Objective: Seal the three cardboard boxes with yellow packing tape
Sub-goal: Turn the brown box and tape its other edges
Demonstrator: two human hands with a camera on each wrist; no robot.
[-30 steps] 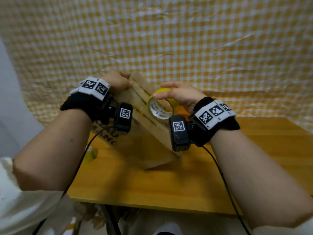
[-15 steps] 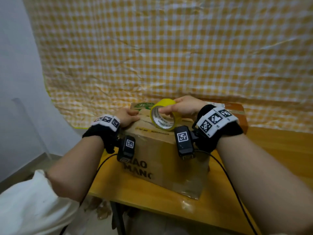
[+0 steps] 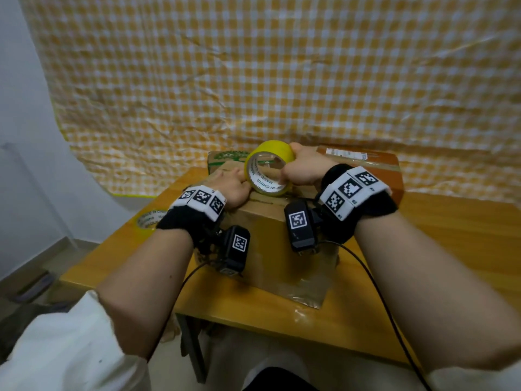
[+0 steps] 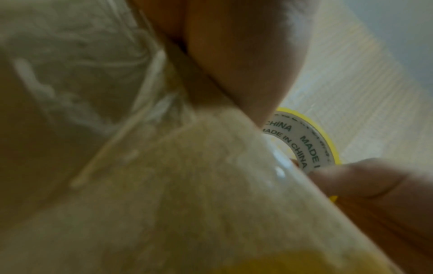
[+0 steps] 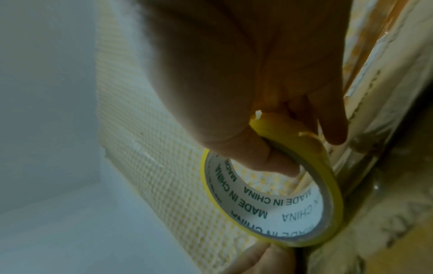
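The yellow tape roll [image 3: 269,167] stands on edge on top of the nearest cardboard box [image 3: 270,238], its open core facing back toward the person, so its axis runs roughly front to back and it would roll sideways across the lid. It looks light and stiff, a thin band of tape on a white card core printed with lettering; the outer face is probably slick, so the surest hold is through the core, thumb inside and fingers over the rim. That is how the right hand [image 3: 303,172] has it, curled round the roll's right side with the thumb hooked into the hole. The left hand [image 3: 232,187] rests on the box top just left of the roll, fingertips at its lower edge, likely pinning the tape end down, though whether it pinches anything I cannot tell. The box sits squarely on the wooden table [image 3: 437,266], already crossed with wrinkled clear film. Two more boxes stand behind it, a green-printed one [image 3: 225,158] and a brown one [image 3: 375,165]. A second tape roll [image 3: 149,220] lies flat at the table's left edge.
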